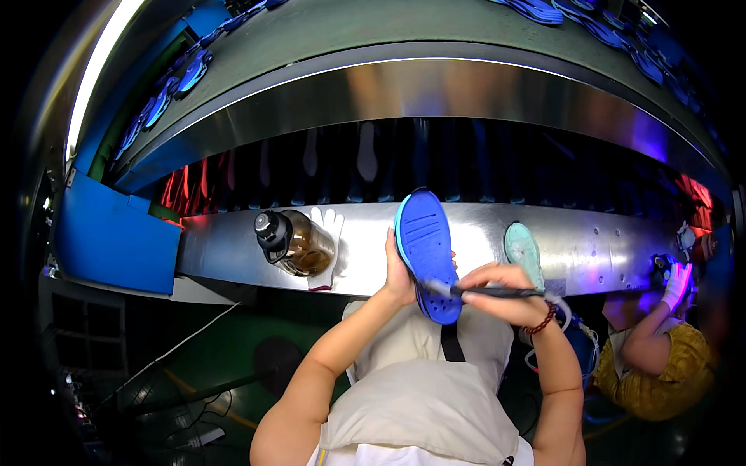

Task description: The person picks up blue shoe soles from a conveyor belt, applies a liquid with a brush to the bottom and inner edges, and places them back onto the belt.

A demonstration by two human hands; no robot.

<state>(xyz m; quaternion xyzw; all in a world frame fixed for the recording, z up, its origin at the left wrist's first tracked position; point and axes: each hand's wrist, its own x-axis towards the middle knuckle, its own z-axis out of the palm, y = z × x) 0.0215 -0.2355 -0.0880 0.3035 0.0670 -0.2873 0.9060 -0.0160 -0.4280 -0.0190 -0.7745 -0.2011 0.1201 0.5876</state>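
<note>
A blue shoe sole [426,233], with ridges across one end and small holes toward the other, is held upright in front of me. My left hand [399,268] is closed round its left edge, with fingertips showing at its right side. In my right hand [513,299] is a brush [489,292] with a dark handle. Its pale, slightly blurred bristles lie over the holed lower end of the sole; whether they touch it I cannot tell. A pale green sole-shaped piece [523,247] lies on the metal ledge [474,229] beyond my right hand.
A brown bottle with a black lid [299,245] stands on the ledge at left, beside a white glove [330,225]. Behind the ledge is a dark slot with hanging strips. Above runs a green conveyor belt [373,27] carrying blue soles. A co-worker [660,361] works at far right.
</note>
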